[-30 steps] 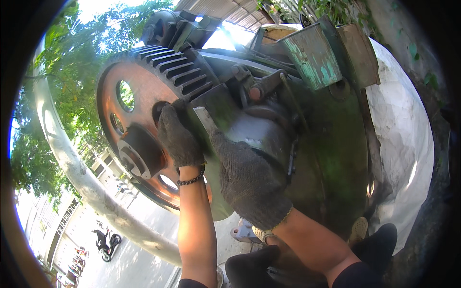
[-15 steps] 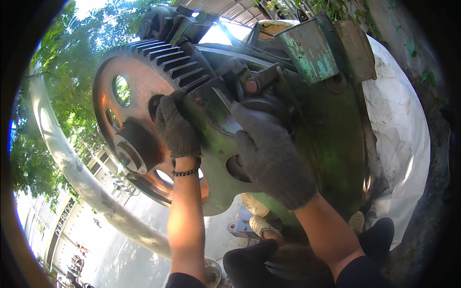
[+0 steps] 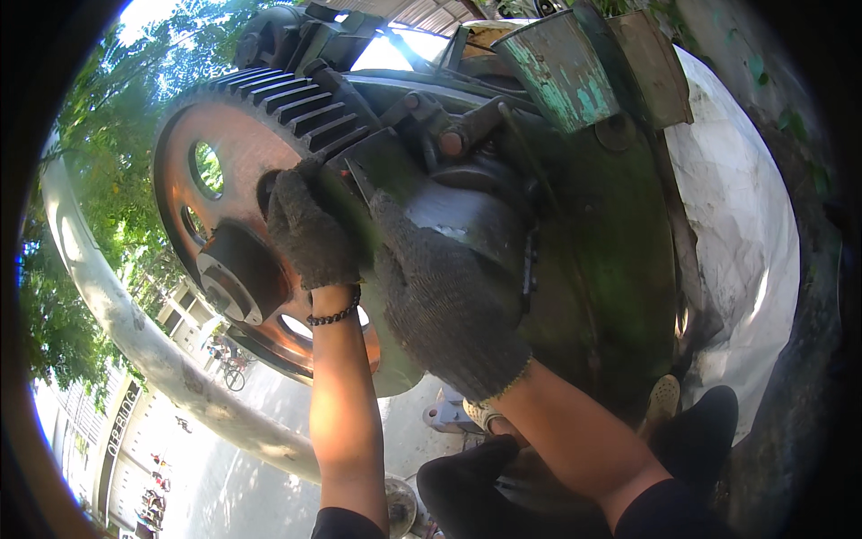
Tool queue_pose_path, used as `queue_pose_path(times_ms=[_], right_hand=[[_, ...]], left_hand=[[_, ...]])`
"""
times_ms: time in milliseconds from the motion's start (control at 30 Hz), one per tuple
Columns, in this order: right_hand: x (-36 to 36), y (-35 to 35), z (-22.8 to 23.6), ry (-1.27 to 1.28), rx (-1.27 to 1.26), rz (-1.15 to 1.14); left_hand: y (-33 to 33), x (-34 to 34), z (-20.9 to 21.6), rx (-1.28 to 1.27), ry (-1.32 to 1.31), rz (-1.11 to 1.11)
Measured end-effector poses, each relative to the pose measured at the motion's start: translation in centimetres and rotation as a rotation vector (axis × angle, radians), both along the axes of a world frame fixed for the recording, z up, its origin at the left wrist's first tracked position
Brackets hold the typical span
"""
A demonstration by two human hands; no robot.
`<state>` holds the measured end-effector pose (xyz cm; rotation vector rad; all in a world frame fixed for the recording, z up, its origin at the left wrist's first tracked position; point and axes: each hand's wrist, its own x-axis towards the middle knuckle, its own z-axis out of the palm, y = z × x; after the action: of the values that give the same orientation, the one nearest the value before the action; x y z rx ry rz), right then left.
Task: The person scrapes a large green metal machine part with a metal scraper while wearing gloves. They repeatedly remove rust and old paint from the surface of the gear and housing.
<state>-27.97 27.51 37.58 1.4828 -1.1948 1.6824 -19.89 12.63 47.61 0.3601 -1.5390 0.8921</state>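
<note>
A large gear wheel (image 3: 256,135) with a bare reddish face and dark teeth sits on the left of a worn green machine (image 3: 593,269). My left hand (image 3: 310,229), in a dark knit glove, is closed at the gear's face beside the machine's edge; what its fingers hold is hidden. My gloved right hand (image 3: 449,296) is closed round a thin, flat metal blade (image 3: 360,180), whose tip points up and left against the green housing near the gear teeth. The blade's lower end is hidden in the glove. A dark hub (image 3: 242,274) sticks out of the gear.
A chipped green metal box (image 3: 558,76) and a brownish plate (image 3: 651,67) stand on top of the machine. White sheeting (image 3: 736,225) covers things to the right. A pale curved trunk or pipe (image 3: 153,346) passes at left. My feet and a grey metal part (image 3: 446,415) are below.
My right hand has moved left with the blade, closer to my left hand, and now covers the round hole in the housing. The whole view has shifted slightly; my left hand keeps its place.
</note>
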Motion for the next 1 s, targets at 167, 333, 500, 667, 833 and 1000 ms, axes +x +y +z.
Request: queue_pose_path(times_ms=[167,333,500,667,833,1000], right_hand=[[-0.2,0.1,0.7,-0.258,0.169,0.298],[-1.4,1.5,0.9,-0.07,0.069,0.211],[-1.7,1.4,0.1,0.025,0.02,0.034],[-1.6,-0.1,0.3,0.072,-0.018,-0.12],[-1.6,-0.5,1.2,-0.026,-0.118,0.115],[-2.2,-0.3,1.1,0.005,0.037,0.021]], left_hand=[[0.3,-0.3,-0.1,0.367,0.079,-0.529],[1.0,-0.6,-0.1,0.571,0.153,-0.732],[0.6,-0.5,0.0,0.16,0.069,-0.218],[0.1,-0.1,0.0,0.216,0.059,-0.327],[0.0,-0.3,-0.1,0.268,0.096,-0.367],[-0.2,-0.4,0.0,0.281,0.073,-0.438]])
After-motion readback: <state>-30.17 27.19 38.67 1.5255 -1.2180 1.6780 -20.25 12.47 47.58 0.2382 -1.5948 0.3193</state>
